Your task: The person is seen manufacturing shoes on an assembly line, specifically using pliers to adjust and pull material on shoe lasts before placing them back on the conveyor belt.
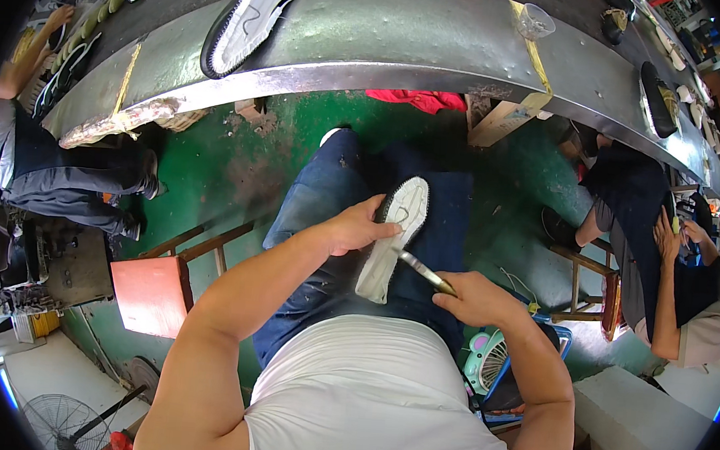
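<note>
My left hand [356, 227] is closed around the edge of a shoe [409, 202] on my lap. The shoe's white underside faces up, with dark stitching along its rim, and my thumb presses on it. Gripped in my right hand [479, 299] is a slim metal tool [426, 272], whose tip points at the shoe's underside near my left thumb. Whether the tip touches the shoe I cannot tell, and the tool's kind is unclear. Below both hands lies dark blue cloth [453, 207] across my legs.
A metal-topped bench [401, 29] curves across in front, bearing another upturned shoe [250, 28] and a clear plastic cup [537, 22]. A reddish stool [150, 293] stands left; a small green fan [485, 360] sits by my right side. Co-workers [693, 285] sit right and stand left.
</note>
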